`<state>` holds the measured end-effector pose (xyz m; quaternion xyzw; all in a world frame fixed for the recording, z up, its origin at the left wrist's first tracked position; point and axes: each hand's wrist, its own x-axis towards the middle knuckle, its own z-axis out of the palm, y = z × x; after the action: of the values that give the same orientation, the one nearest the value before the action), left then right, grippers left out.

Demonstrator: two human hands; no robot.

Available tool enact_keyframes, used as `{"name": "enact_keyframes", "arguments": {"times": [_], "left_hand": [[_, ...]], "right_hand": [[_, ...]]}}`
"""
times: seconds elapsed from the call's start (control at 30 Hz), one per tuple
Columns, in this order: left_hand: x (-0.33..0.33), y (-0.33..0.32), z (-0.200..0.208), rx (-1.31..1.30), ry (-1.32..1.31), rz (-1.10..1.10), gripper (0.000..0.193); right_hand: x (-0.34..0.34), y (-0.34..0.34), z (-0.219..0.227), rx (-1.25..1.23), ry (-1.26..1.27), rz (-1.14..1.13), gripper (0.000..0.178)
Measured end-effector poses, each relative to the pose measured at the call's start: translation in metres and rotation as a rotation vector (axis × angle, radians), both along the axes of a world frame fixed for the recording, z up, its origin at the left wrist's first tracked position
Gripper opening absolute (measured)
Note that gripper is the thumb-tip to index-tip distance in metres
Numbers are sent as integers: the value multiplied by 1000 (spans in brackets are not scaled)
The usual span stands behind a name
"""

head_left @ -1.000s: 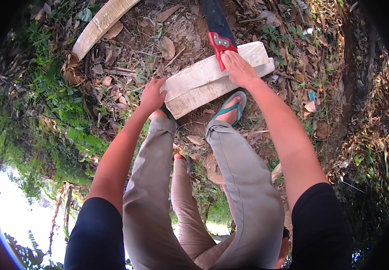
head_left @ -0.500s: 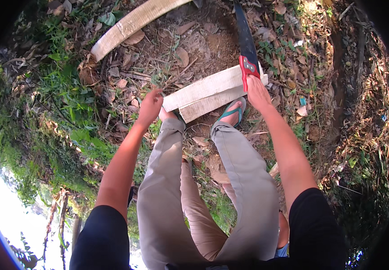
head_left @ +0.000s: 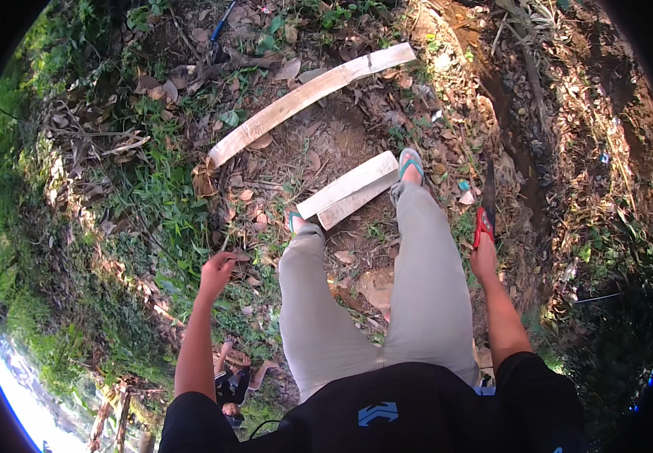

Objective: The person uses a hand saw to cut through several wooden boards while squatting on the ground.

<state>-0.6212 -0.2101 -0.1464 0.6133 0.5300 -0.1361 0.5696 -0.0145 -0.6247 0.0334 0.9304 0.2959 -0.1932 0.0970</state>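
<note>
Red-handled handsaw (head_left: 486, 219), three o'clock, is clamped in right hand (head_left: 483, 257); left hand (head_left: 216, 275) hangs loose, fingers apart. Careless inward swing could nick trousers (head_left: 433, 253).

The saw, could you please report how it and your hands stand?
Right hand gripping the saw. Left hand holding nothing visible. Short boards lying between the feet. Long board beyond them.

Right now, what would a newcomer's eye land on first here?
Probably the red-handled saw in the right hand, at the picture's right. Next, the long plank lying on the ground beyond the feet, bowed-looking in this fisheye view. Two shorter boards lie together between the feet.
</note>
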Motion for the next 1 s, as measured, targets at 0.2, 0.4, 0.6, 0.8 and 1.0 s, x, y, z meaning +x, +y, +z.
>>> {"name": "enact_keyframes", "arguments": {"times": [0.2,0.4,0.6,0.8,1.0], "left_hand": [[-45,90,1,410,-25,275,36],[-32,88,11,360,-95,349,36],[-75,-14,12,332,94,424,33],[35,-159,56,232,183,958,20],[287,-187,119,-193,180,1275,40]], "right_hand": [[-4,-1,53,97,-38,-162,29],[82,60,79,-195,4,234,35],[109,218,52,-130,-90,361,49],[237,336,-28,-644,247,821,49],[236,408,-14,-846,460,916,91]]}}
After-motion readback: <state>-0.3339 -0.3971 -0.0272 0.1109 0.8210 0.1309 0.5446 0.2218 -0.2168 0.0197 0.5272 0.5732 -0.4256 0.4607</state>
